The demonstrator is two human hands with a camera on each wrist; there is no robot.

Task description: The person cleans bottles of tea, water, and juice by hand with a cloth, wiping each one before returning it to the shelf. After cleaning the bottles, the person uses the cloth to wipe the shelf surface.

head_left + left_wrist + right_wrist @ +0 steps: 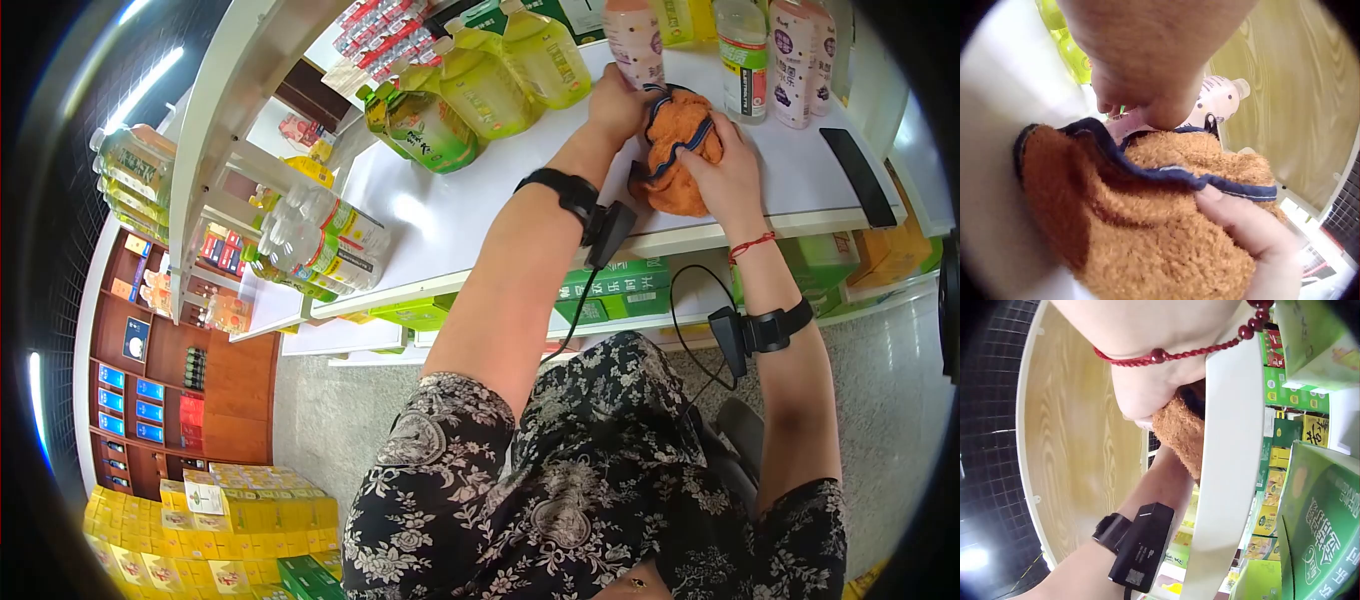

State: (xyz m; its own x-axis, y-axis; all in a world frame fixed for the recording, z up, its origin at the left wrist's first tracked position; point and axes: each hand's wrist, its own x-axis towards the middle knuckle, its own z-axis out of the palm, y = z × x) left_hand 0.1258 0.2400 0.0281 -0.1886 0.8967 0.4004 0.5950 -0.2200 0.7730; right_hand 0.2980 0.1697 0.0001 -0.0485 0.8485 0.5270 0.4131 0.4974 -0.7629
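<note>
An orange terry cloth (683, 150) with dark blue edging lies bunched near the front of the white shelf. My right hand (728, 170) grips it, thumb (1241, 215) on top along the blue edging. Just left of the cloth, my left hand (617, 103) has its fingers curled at the lower part of a pink-labelled drink bottle (636, 45). In the left wrist view that bottle (1219, 103) shows beyond the hand, which covers part of it. The right wrist view shows only a fold of the cloth (1179, 431) below the right hand (1147, 387).
Green tea bottles (430, 130) and yellow-green bottles (545, 60) stand left on the shelf. A clear bottle (742, 65) and more pink-labelled bottles (792, 65) stand right. A black strip (858, 178) lies at the right edge. Green cartons (1322, 519) fill the shelf below.
</note>
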